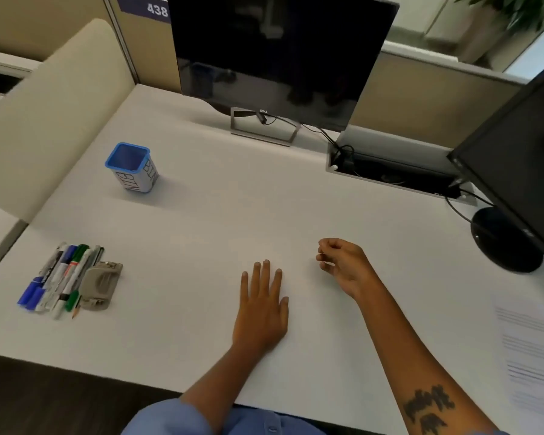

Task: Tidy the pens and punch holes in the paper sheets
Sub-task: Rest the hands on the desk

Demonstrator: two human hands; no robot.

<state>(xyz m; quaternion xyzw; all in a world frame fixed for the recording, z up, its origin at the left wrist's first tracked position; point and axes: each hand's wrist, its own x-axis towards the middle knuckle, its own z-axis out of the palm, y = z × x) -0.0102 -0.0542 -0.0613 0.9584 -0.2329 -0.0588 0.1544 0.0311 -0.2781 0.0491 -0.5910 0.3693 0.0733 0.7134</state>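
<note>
Several pens and markers (60, 279), blue, green and white, lie side by side near the desk's left front edge. A grey hole punch (100, 285) rests against their right side. A blue-rimmed pen cup (132, 167) stands upright and empty farther back on the left. Printed paper sheets (531, 350) lie at the right edge. My left hand (263, 309) lies flat on the desk, fingers apart, holding nothing. My right hand (343, 263) hovers to its right, fingers loosely curled, with nothing visible in it.
A black monitor (274, 54) on a stand sits at the back of the white desk (233, 221). A second monitor (522, 171) with a round base stands at the right. A cable tray (390, 171) with wires lies between them. A beige partition borders the left.
</note>
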